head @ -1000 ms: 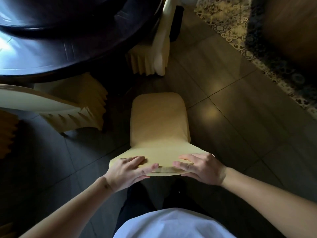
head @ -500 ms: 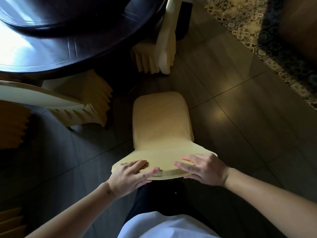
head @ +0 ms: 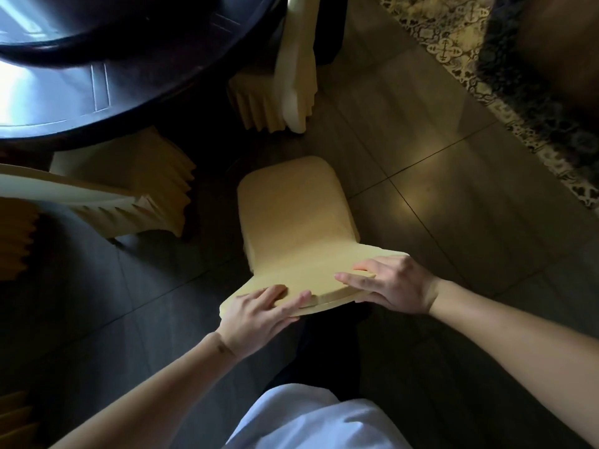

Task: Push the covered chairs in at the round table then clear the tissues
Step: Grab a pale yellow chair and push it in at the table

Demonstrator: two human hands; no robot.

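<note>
A chair in a pale yellow cover stands in front of me on the floor, its seat pointing at the dark round table at the upper left. My left hand grips the left part of the chair's top edge, fingers over the front. My right hand grips the right part of the same edge. A gap of floor lies between the seat and the table. No tissues are in view.
A covered chair stands tucked at the table's right side and another covered chair at its near left side. More yellow pleated cloth shows at the far left edge. A patterned rug lies at the upper right on the tiled floor.
The view and the chair have crept toward the table; the table and neighbouring chairs sit a little lower and nearer in the frame. Both hands keep the same hold on the chair's top edge.
</note>
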